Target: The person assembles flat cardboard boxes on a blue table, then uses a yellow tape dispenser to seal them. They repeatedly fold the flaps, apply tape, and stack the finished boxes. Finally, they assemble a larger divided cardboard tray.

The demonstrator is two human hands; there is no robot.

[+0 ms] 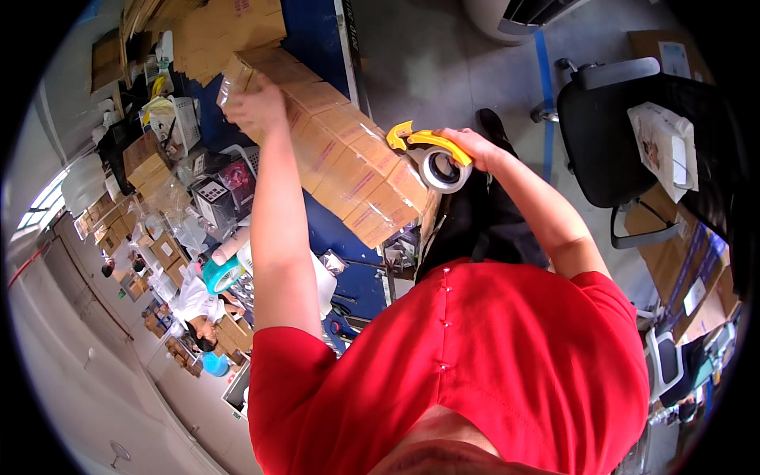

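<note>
My left hand is over the far end of a block of small brown cardboard boxes, packed tightly in rows. Glossy clear tape shows on the boxes by its fingers, but I cannot tell whether they grip anything. The block lies on a blue tabletop, and its cartons bear printed writing. In my right hand is a yellow tape dispenser loaded with a roll of clear tape. Its head is close to the near side edge of the block.
Flattened cardboard lies beyond the boxes. A white basket, a black-and-white carton and a teal fan stand to the left. Right are a black office chair holding a white bag. A person in white is at far left.
</note>
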